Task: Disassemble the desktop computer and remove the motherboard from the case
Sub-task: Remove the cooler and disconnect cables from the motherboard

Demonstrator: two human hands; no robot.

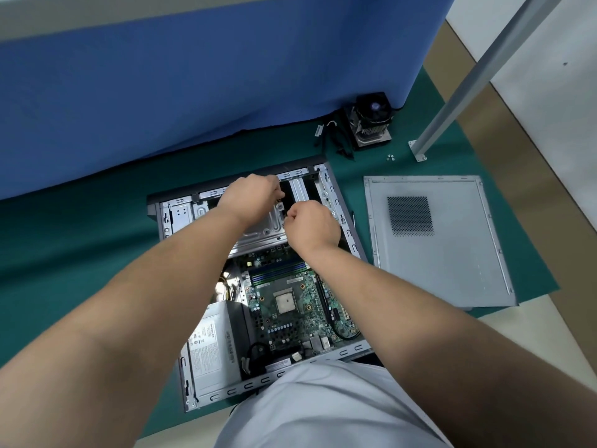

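The open computer case (350,236) lies flat on a green mat. The green motherboard (290,313) sits inside, its bare CPU socket (286,302) showing. Both my hands are over the silver drive cage (261,229) at the case's far end. My left hand (250,197) has curled fingers that pinch a small black connector (281,196) at the cage. My right hand (311,226) is just right of it, fingers curled tight, pinching a black cable end that is mostly hidden under the hand.
The grey power supply (210,354) fills the case's near left. The removed side panel (436,247) lies to the right. A CPU cooler (371,124), loose black cables (332,140) and small screws (391,156) lie beyond. A metal post (468,76) stands at the right, a blue cloth (193,85) behind.
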